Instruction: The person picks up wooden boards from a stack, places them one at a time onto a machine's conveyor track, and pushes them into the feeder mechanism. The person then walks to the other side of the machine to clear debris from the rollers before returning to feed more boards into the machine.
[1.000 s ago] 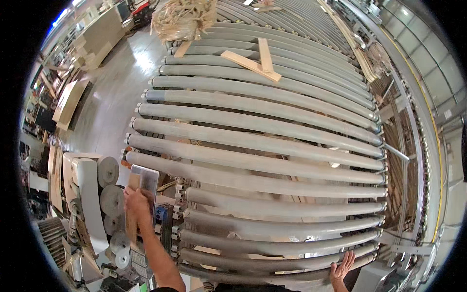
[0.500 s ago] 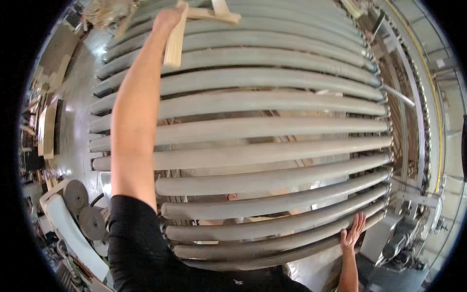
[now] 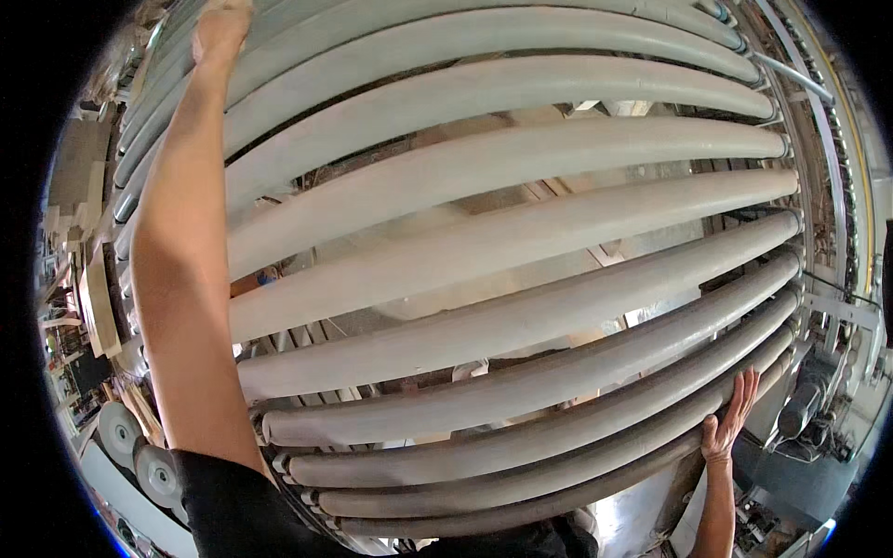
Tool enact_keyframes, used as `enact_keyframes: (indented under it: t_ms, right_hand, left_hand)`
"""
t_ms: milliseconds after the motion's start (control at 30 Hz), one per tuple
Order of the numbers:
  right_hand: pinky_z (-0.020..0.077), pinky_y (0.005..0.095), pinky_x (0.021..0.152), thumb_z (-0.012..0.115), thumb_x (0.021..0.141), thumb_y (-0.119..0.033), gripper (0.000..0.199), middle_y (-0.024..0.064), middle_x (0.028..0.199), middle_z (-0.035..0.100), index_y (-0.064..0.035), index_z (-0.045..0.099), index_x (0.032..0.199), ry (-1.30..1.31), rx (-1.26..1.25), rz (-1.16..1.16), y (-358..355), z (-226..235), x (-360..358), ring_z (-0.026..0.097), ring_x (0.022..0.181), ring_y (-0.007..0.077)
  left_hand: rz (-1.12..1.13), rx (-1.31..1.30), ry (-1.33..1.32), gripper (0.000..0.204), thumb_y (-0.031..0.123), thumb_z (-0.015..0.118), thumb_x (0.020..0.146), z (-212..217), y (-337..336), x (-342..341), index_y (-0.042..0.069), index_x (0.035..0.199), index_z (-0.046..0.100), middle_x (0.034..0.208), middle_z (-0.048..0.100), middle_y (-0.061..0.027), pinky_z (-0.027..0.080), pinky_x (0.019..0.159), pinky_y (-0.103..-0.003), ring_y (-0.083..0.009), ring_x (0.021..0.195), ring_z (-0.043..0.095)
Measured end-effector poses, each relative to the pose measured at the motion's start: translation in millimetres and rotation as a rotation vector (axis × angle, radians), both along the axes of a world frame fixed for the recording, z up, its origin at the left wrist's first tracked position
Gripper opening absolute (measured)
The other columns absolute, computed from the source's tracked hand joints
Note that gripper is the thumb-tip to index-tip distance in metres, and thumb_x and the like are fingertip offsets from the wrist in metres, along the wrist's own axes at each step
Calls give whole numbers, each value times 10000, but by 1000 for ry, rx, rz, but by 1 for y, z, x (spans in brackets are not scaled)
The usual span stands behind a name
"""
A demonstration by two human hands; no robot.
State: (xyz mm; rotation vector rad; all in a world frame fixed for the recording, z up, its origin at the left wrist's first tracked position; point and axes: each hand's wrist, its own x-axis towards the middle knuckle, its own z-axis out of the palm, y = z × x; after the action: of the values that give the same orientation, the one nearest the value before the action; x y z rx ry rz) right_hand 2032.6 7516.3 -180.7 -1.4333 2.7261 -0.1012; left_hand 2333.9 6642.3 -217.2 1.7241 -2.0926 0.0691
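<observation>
My left hand [image 3: 221, 35] reaches far out to the upper left over the roller conveyor [image 3: 521, 237]. Its fingers look curled closed and are partly cut off by the top edge, so whatever they hold is out of sight. At the near right, my right hand [image 3: 730, 418] rests against one of the nearest rollers, fingers stretched out and thumb apart, with nothing in it. The conveyor's long grey rollers run side to side with gaps between them. No wooden strips show in view now.
Machinery with a motor [image 3: 807, 400] stands right of the conveyor. A metal rail [image 3: 833, 139] runs along that side. At the lower left are round grey discs [image 3: 158, 472] beside a pale panel. Boards [image 3: 96, 298] stand farther left. Scraps show beneath the rollers.
The view has shifted closer to the rollers. My left hand has moved toward the upper left, and the wooden strips it held are out of view. My right hand stays on the near rollers.
</observation>
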Motion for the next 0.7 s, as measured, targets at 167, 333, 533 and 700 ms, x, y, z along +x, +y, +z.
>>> enact_keyframes:
  t_ms: [167,333,533,700]
  right_hand:
    - [162,552,1111,318,890,-677,856,238,1484,283,-7,354,1421,0,-75,14,5,-10,-2,214,1383,446]
    - [129,530,1127,333,895,-654,842,234,1487,273,-4,324,1429,9,-7,-14,20,3,2,190,1398,422]
    - [114,538,1134,327,910,-624,799,218,1495,265,-31,304,1445,71,41,21,23,15,-4,181,1403,412]
    - [147,577,1117,300,909,-654,795,168,1499,298,-62,339,1438,180,12,86,41,-15,-16,193,1403,409]
  left_hand:
    - [1,-73,-287,412,370,532,818,1,19,15,12,914,712,931,686,-211,520,777,-445,-338,891,674]
    - [115,64,62,395,360,563,817,16,90,-40,33,1006,680,1034,667,-214,448,921,-458,-380,1052,600]
    - [98,94,150,394,339,608,805,45,164,-26,30,1048,633,1075,637,-230,452,919,-469,-377,1062,586]
    - [-184,224,238,322,331,633,852,64,357,-34,101,1071,679,972,691,-146,508,784,-365,-289,894,661]
